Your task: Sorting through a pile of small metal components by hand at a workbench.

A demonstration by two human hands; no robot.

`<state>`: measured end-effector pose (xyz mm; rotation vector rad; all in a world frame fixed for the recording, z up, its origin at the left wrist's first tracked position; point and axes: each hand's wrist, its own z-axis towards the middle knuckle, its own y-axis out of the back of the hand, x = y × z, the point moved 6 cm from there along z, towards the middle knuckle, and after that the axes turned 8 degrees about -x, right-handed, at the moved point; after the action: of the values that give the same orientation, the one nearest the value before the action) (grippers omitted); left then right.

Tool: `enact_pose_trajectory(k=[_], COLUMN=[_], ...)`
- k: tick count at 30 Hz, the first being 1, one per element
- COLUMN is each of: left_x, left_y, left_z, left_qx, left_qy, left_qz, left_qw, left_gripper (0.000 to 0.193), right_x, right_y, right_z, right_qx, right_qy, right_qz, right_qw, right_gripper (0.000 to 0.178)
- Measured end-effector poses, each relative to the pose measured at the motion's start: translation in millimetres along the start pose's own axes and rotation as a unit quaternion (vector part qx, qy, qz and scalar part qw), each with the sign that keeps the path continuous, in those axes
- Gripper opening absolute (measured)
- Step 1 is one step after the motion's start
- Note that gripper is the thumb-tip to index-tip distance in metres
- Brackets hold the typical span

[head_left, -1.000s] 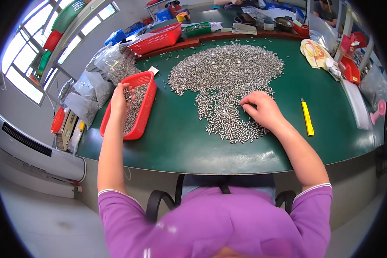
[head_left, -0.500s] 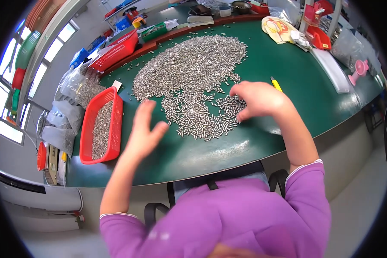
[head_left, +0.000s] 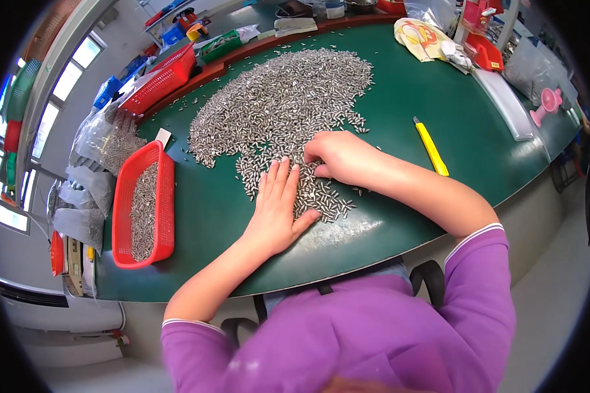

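A broad heap of small silvery metal pins [head_left: 275, 88] covers the middle of the green table, with a thinner spread on its near side. My left hand [head_left: 276, 213] lies on the left part of that spread, its fingers stretched out and the thumb apart. Just to the right, my right hand [head_left: 344, 157] rests against the pins with fingers curled inward and thumb close to them. What lies inside its curl is hidden. A red plastic basket [head_left: 170, 213], partly filled with similar pins, stands left of my left hand.
A yellow utility knife [head_left: 431, 147] lies right of my right forearm. Plastic bags of metal parts [head_left: 105, 141] line the left edge. At the back are another red basket [head_left: 160, 82] and a patterned cloth [head_left: 419, 39]. A pink object [head_left: 547, 106] stands far right.
My right hand has swept left across the pins and its fingers have curled. My left hand has moved right and down onto the spread. The pins between have been pushed closer together.
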<state>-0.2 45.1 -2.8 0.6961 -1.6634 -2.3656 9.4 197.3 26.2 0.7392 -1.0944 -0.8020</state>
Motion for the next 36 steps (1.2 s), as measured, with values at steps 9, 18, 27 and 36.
enact_pose_trajectory(k=[9,18,27,36], left_x=[6,23,28,32], left_y=[45,4,-1,-3], left_z=[11,-1,-4,-8], left_qx=[-0.201,-0.030,-0.016,-0.005], left_qy=[0.076,0.292,0.295,0.322], left_qz=[-0.235,-0.653,-0.725,-0.743], left_qw=[0.948,0.698,0.622,0.587], left_gripper=[0.030,0.014,0.018,0.023], right_x=[-3,38,8,-4], right_y=[3,8,13,-4], right_z=[10,3,7,10], right_qx=[-0.091,-0.114,-0.094,-0.074], right_qy=[0.065,0.189,0.071,0.065], right_qz=[0.096,0.190,0.037,0.035], right_qw=[0.989,0.957,0.992,0.995], right_gripper=[0.017,0.031,0.032,0.015])
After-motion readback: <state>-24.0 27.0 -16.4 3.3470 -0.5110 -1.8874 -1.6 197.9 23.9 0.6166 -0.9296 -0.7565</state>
